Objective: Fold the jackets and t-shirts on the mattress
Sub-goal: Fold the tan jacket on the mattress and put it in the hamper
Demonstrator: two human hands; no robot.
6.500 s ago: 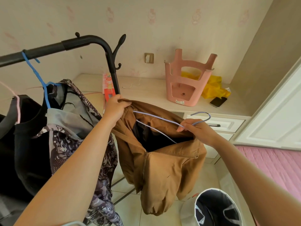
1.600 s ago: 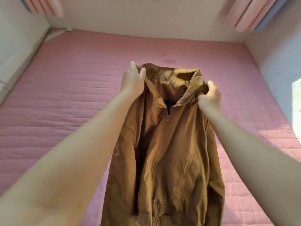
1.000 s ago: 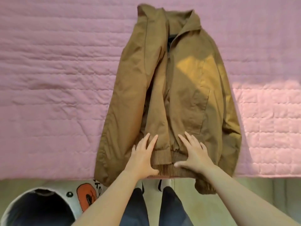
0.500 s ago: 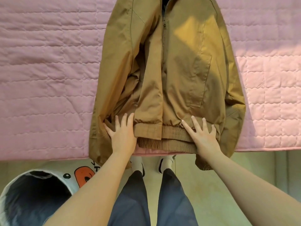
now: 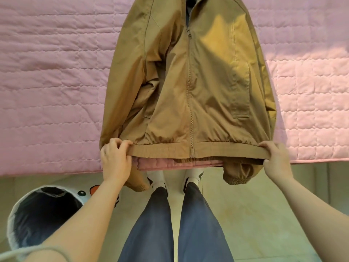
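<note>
While the person is standing at the near edge of the mattress [image 5: 49,76], a white laundry basket [image 5: 13,224] is sitting on the floor at far left, its dark inside showing. Up and right of it, the left hand [image 5: 115,157] is gripping the left corner of the jacket's ribbed hem [image 5: 196,149], fingers curled over the band.

The brown jacket [image 5: 188,82] is lying front up on the pink quilted mattress. Its zip [image 5: 189,91] is closed and running up the middle, and the collar end is passing out of the top of view. The hem is stretching straight between the two hands, along the mattress edge. The left cuff [image 5: 137,183] is hanging off the edge, just below the left hand.

Under the hem, dark blue trousers [image 5: 151,224] and white shoes [image 5: 157,178] are showing against the pale floor. The right cuff [image 5: 238,175] is dangling off the edge too, just inside the right hand [image 5: 275,157]. That hand is pinching the hem's right corner, fingers curled round the band. Sunlight is falling across the jacket's right chest and on the mattress at far right.
</note>
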